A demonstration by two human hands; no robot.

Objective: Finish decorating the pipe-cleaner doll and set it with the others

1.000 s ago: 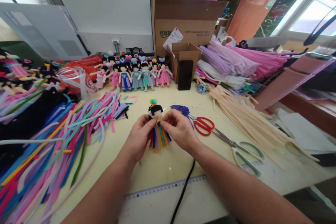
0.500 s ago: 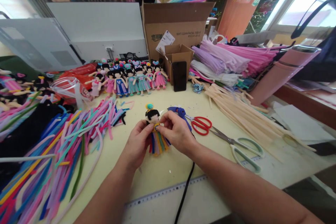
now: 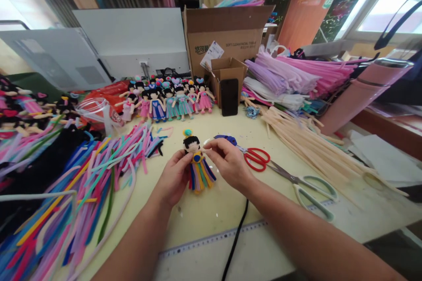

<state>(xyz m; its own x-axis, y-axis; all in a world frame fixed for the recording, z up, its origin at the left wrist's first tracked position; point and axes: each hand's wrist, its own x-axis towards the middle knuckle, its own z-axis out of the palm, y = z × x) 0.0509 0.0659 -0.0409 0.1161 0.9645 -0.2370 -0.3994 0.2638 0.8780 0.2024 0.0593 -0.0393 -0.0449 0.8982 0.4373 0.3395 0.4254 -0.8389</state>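
Observation:
A small pipe-cleaner doll (image 3: pixel 200 172) is upright above the table, with black hair, a teal and yellow topknot, a yellow top with a round blue piece on the chest and a skirt of multicoloured strips. My left hand (image 3: pixel 174 178) grips its side between thumb and fingers. On the other side, the thumb and forefinger of my right hand (image 3: pixel 229 162) pinch at the doll's pale arm by the shoulder. Behind my right hand lies a blue glue gun (image 3: pixel 226 138), partly hidden, and a black cord (image 3: pixel 236 239) runs below the wrist.
Red-handled scissors (image 3: pixel 257 159) and green-handled scissors (image 3: pixel 314 189) lie to the right, near pale pipe cleaners (image 3: pixel 306 149). Coloured pipe cleaners (image 3: pixel 95 175) heap up at left. Finished dolls (image 3: pixel 180 101) stand behind, beside a phone (image 3: pixel 229 96) leaning on a small carton (image 3: pixel 227 68). A ruler (image 3: pixel 211 240) lies in front.
My right hand has shifted from the doll's chest out to its shoulder, uncovering the round blue piece. My left hand keeps its hold. The whole view has moved slightly.

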